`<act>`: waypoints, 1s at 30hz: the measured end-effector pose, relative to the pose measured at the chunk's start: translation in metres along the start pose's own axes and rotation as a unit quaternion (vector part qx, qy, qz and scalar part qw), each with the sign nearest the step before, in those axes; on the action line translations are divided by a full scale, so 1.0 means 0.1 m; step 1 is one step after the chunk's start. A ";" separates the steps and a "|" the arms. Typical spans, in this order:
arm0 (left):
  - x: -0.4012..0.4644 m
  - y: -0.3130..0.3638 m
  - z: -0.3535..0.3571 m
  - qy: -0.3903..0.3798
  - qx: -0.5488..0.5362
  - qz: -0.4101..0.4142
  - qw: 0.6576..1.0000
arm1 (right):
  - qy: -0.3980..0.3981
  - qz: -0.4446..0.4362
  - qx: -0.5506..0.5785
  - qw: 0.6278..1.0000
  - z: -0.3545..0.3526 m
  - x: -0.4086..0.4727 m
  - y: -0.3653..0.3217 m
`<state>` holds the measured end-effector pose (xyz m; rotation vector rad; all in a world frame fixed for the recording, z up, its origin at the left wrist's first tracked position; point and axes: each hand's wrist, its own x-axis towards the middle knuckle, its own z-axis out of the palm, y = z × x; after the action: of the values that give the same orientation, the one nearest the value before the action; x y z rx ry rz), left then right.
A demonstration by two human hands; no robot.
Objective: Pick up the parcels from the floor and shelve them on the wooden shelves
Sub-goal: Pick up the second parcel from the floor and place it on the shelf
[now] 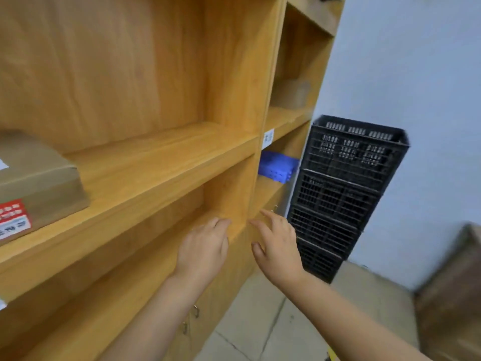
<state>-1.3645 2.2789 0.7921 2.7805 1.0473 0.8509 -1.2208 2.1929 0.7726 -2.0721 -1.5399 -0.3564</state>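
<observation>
Two hands, both empty: left hand (201, 250) and right hand (278, 246), fingers loosely spread, before the wooden shelves (166, 162). One brown parcel (39, 183) on middle shelf, cut off at left. One blurred box (291, 93) in the upper right bay. One blue crate (277, 166). Black crates (343, 191) stacked, count unclear. Brown shape (453, 290) lower right, blurred.

the cardboard parcel (36, 183) runs off the left edge; its red label (14, 217) is unreadable. a brown box (453, 290) at right is blurred.
</observation>
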 end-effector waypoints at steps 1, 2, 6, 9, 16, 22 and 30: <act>0.04 0.16 0.09 -0.012 -0.008 0.012 1.000 | 0.002 0.022 -0.005 1.000 -0.06 -0.09 0.17; 0.07 0.31 0.17 -0.022 -0.013 0.026 0.999 | 0.004 0.045 -0.011 0.999 -0.13 -0.17 0.33; 0.12 0.99 0.51 -0.055 -0.062 0.067 0.994 | 0.007 0.114 -0.033 0.993 -0.45 -0.56 0.94; 0.10 1.61 0.74 -0.079 -0.093 0.102 0.987 | 0.006 0.153 -0.037 0.988 -0.76 -0.93 1.43; -0.05 3.32 1.18 -0.126 -0.164 0.135 0.969 | 0.012 0.241 -0.056 0.969 -1.69 -1.97 2.68; -0.24 4.66 1.57 -0.168 -0.199 0.177 0.949 | 0.018 0.342 -0.077 0.937 -2.43 -2.82 3.56; -0.43 6.27 1.97 -0.243 -0.236 0.301 0.892 | 0.061 0.466 -0.131 0.873 -3.23 -3.84 4.34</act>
<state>-0.9167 1.7975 0.7499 2.6486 -0.1092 0.3139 -0.9007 1.6127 0.7352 -2.6494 -0.2956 -0.3115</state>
